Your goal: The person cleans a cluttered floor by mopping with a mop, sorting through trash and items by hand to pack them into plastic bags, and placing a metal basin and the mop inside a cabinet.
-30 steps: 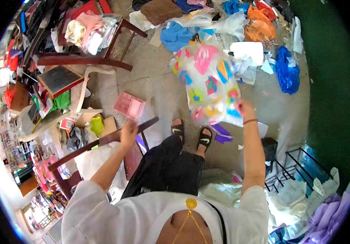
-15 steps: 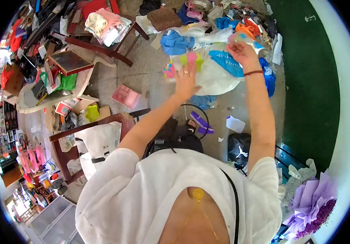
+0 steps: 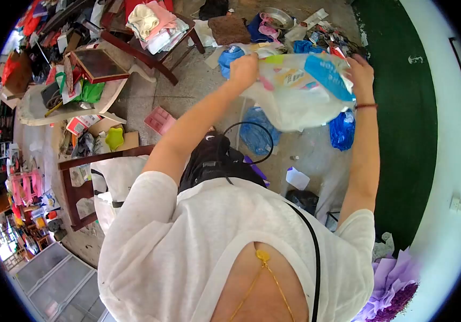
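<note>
A pale, see-through plastic bag (image 3: 300, 102) with blue, green and pink prints is stretched between my two hands above the floor. My left hand (image 3: 244, 71) is closed on its left upper edge. At the bag's right upper edge, my right hand (image 3: 360, 72) is closed on the plastic, its fingertips partly hidden. A crumpled blue plastic bag (image 3: 259, 131) lies on the floor below the held bag. To the right, a darker blue bag (image 3: 342, 131) shows partly behind the held bag's edge.
A wooden chair (image 3: 158, 59) with folded cloths (image 3: 155, 29) stands at the upper left. A pink divided tray (image 3: 160, 119) lies on the floor. Another chair (image 3: 72, 198) bears a white bag (image 3: 120, 182). A metal basin (image 3: 277, 19) sits among scattered items at the top.
My left hand has closed on the bag's edge, and both hands have moved right with it. More of the crumpled blue bag on the floor now shows.
</note>
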{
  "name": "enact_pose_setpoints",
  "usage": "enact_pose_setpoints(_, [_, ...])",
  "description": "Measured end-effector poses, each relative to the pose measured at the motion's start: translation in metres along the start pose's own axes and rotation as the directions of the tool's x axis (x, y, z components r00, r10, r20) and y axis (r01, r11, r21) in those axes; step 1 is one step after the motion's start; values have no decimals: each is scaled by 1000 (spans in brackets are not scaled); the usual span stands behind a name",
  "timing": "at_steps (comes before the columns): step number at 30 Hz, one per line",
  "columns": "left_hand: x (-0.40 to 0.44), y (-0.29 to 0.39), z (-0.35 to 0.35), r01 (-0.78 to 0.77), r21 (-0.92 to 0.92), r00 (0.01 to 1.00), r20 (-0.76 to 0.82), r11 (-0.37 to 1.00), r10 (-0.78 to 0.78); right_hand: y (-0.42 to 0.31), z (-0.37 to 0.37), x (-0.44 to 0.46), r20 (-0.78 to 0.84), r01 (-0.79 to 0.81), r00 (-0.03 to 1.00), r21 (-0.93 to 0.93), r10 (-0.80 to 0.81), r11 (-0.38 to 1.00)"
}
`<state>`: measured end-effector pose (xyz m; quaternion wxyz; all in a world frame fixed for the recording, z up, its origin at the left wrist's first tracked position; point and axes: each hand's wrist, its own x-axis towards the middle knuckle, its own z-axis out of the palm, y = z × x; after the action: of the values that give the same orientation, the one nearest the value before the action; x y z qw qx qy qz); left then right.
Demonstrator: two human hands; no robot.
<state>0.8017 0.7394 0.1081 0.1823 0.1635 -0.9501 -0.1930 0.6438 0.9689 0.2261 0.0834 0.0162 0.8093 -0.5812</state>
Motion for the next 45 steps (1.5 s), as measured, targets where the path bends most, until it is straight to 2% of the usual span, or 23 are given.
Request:
enact_pose_setpoints(1, [7,-6,2,26,-48,998,54,999,-23,-10,14,-19,3,-6,1000,-8,6,1000])
enact_pose_setpoints(2, [18,-12,4,51,-96,993,107,994,-41,-20,32,-40,-70,496,844,-277,-532,823])
enact_pose_setpoints(3, [29,-18,6,60,-101,992,115,993,-48,-26,47,-55,23,778,428,-519,-904,355])
enact_pose_setpoints(4, [36,-24,7,84,-154,991,116,984,-67,-6,63,-64,241,886,327,-415,-914,208])
enact_pose_setpoints(6, [48,-42,12,118,-208,985,147,971,-88,44,112,-91,612,862,478,-190,-630,470])
enact_pose_setpoints(8, [68,-65,18,209,-185,971,160,960,-180,123,148,-77,646,820,553,-535,-527,204])
enact_pose_setpoints(10, [90,-105,16,172,-203,983,100,964,-154,190,135,-58,686,721,682,-690,255,-72])
enact_pose_setpoints(11, [101,-127,12,131,-217,991,18,967,-131,289,125,-39,599,691,627,-723,497,0])
enact_pose_setpoints(13, [118,-165,6,99,-148,995,47,984,-93,261,142,-39,511,784,531,-600,676,-162])
enact_pose_setpoints(19, [216,-225,-43,87,-149,985,-136,985,-107,88,205,65,591,592,792,-679,156,-433])
enact_pose_setpoints(22, [261,-256,-75,228,-257,970,-29,939,-243,19,215,95,566,517,824,-757,-7,-399])
enact_pose_setpoints(24, [249,-208,-142,-194,-295,913,-402,936,62,-1,218,105,561,476,818,-783,-124,-401])
enact_pose_setpoints(25, [241,-208,-146,-196,-292,911,-408,936,64,-8,219,100,551,461,809,-810,-204,-362])
enact_pose_setpoints(28, [215,-243,-114,133,-214,957,-225,968,-182,48,219,109,651,629,597,-743,-468,-231])
enact_pose_setpoints(29, [204,-260,-86,237,-198,961,-96,951,-260,70,217,106,755,718,656,-633,-24,-288])
enact_pose_setpoints(30, [197,-279,-55,284,20,916,289,959,-278,92,216,103,699,814,576,-540,424,-215])
enact_pose_setpoints(31, [192,-296,-26,246,233,718,608,941,-338,102,216,121,684,830,547,-517,482,-209])
enact_pose_setpoints(33, [191,-316,8,212,138,700,670,967,-249,123,215,157,645,861,484,-473,591,-189])
enact_pose_setpoints(35, [206,-282,-3,400,-16,852,376,916,-365,90,228,186,727,764,646,-615,233,-195])
enact_pose_setpoints(39, [202,-255,0,588,-52,775,322,807,-544,59,279,235,831,837,547,-545,98,-53])
enact_pose_setpoints(41, [186,-269,5,687,-118,712,308,717,-631,54,313,256,964,879,217,-262,155,398])
enact_pose_setpoints(42, [180,-273,5,748,-190,658,337,636,-673,36,335,251,987,837,156,-114,-34,535])
enact_pose_setpoints(45, [155,-283,-12,829,-140,557,305,542,-773,-15,412,238,988,615,154,-76,-26,785])
